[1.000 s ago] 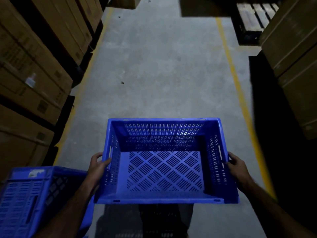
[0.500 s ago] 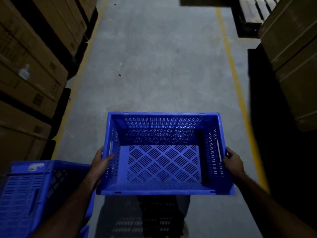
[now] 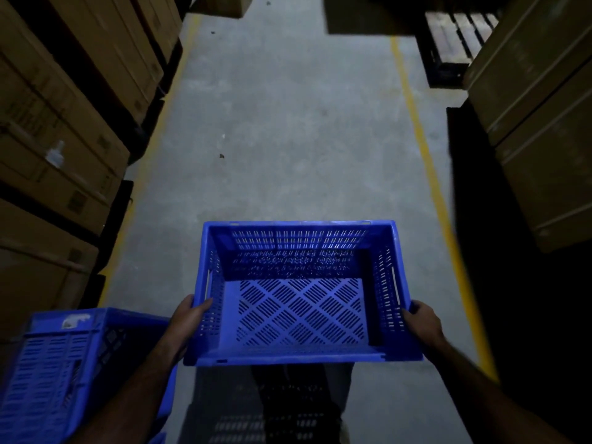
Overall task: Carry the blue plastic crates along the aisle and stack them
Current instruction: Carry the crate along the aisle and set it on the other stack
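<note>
I hold an empty blue plastic crate level in front of me, above the concrete aisle floor. Its slotted walls and lattice bottom are open to view. My left hand grips the crate's left rim, thumb inside. My right hand grips the right rim the same way. A second blue crate stands at the lower left, beside my left forearm, with a white label on its rim.
Stacked cardboard boxes line the left side behind a yellow floor line. More boxes and a wooden pallet stand on the right past another yellow line. The grey concrete aisle runs ahead between them.
The crate stays gripped in both hands. The view has shifted slightly along the aisle, and the crate at lower left sits a little lower in frame.
</note>
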The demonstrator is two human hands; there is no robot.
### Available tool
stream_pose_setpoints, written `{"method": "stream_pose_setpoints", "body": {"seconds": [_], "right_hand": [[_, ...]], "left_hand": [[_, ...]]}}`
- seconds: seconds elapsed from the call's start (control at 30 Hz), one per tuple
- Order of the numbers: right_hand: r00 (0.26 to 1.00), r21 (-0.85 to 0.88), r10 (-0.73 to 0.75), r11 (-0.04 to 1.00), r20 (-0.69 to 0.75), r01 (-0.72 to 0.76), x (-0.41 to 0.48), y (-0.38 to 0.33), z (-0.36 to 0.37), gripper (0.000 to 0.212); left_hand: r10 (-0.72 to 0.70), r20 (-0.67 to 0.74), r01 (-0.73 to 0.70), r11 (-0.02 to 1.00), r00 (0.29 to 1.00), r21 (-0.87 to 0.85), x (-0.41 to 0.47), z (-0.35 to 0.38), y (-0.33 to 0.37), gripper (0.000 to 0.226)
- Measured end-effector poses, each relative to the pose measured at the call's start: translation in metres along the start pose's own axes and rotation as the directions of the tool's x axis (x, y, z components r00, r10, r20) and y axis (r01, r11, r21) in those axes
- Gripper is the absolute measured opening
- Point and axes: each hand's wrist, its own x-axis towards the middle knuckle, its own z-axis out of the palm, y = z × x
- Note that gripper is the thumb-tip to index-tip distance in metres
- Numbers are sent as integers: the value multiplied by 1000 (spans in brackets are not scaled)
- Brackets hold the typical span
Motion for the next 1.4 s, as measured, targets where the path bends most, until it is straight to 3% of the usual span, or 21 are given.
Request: {"method": "stream_pose_setpoints", "body": {"seconds": [0.1,0.2,0.27,0.4,0.57,0.67,0.87,1.07,1.2,1.4], "right_hand": [[1000,2,-8,1000,-8,8,-9,4,-2,23],[1000,1,-25,1000,5,25,-20,3,-6,28],[1000,7,-21,1000,-3,21,-26,1,-9,43],[999,49,-44,998,-30,45,-43,1,-18,43],[997,112,-83,990,-13,83,-67,-1,-23,37],[993,189,-115,976,12,110,-91,-8,-22,34],[955,181,-289,945,66,273,-144,-17,-6,21],[868,137,-449,893,214,428,-192,-31,45,16],[794,107,-526,847,304,520,-225,-50,97,19],[673,33,-612,749,415,662,-310,-86,165,23]], "left_hand": [[-17,-39,17,1000,999,15,-10,-1,0,61],[-14,-65,15,1000,998,3,-18,-3,-3,70],[-39,-63,38,999,997,-9,-28,-3,-2,65],[-9,-67,8,1000,998,-20,-49,-5,-5,21],[-34,-9,34,996,999,-86,-74,-12,-11,21],[-27,37,31,993,999,-112,-105,-11,-10,10],[-8,53,15,991,999,-135,-165,-24,-26,6],[18,-13,-20,987,1000,-160,-216,-57,-66,11],[-3,-137,-23,982,991,-189,-241,-92,-95,9],[-36,-224,-4,984,974,-177,-174,-156,-179,8]]}}
